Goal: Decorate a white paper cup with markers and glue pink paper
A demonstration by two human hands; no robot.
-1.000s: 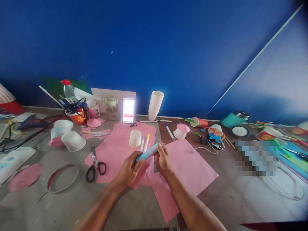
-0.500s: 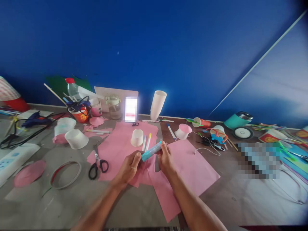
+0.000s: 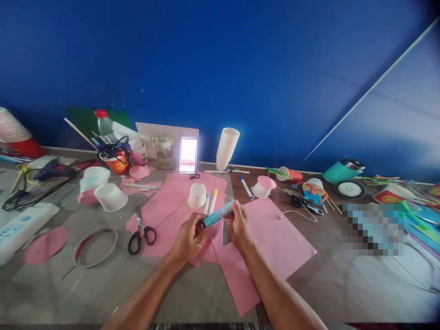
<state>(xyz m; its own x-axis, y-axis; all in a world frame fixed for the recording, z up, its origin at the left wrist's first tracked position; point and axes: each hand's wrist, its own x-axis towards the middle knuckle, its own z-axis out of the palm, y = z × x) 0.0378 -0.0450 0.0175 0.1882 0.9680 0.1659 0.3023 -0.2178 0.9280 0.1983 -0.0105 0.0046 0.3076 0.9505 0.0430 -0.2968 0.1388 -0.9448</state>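
Observation:
A turquoise glue stick [image 3: 219, 214] with a printed label is held in the air, tilted with its right end higher. My left hand [image 3: 188, 237] is closed around its lower end. The thumb and fingers of my right hand [image 3: 239, 224] grip the upper end. Beneath both hands lie overlapping sheets of pink paper [image 3: 271, 243]. Just beyond the glue stick, a white paper cup [image 3: 197, 195] stands on the paper, and two markers [image 3: 212, 200] lie beside it. Black-handled scissors [image 3: 142, 234] rest to the left of my left hand.
Left are a tape ring [image 3: 95, 248], a power strip [image 3: 25, 229], a pink paper disc [image 3: 46, 245] and white cups [image 3: 110, 197]. A tall cup stack [image 3: 227, 149] stands by the blue wall. Right are a pink-topped cup [image 3: 263, 187], cables and a teal bottle [image 3: 343, 170].
My left hand has shifted its hold, its thumb now lower along the glue stick's end. My right hand stays on the upper end. The whole view has moved slightly.

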